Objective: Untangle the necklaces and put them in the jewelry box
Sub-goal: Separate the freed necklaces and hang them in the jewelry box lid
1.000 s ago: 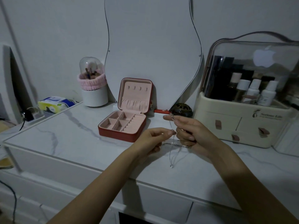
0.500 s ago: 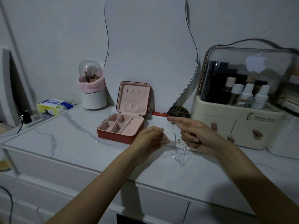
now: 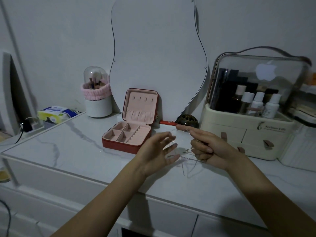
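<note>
Necklaces (image 3: 186, 159) tangled, strung between hands above table (image 3: 68, 151) centre. Left hand (image 3: 159, 154) fingers spread, chain draped; right hand (image 3: 206, 147) grips chains. Jewelry box (image 3: 127, 136) open.

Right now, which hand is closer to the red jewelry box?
Left. The left hand hovers just beside the red jewelry box, off its front right corner. The right hand is farther right, holding the tangled necklaces.

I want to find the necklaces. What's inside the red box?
The red box stands open, showing only empty pink compartments and ring rolls. The necklaces hang between the left hand and right hand. The lid pocket's inside is hidden.
</note>
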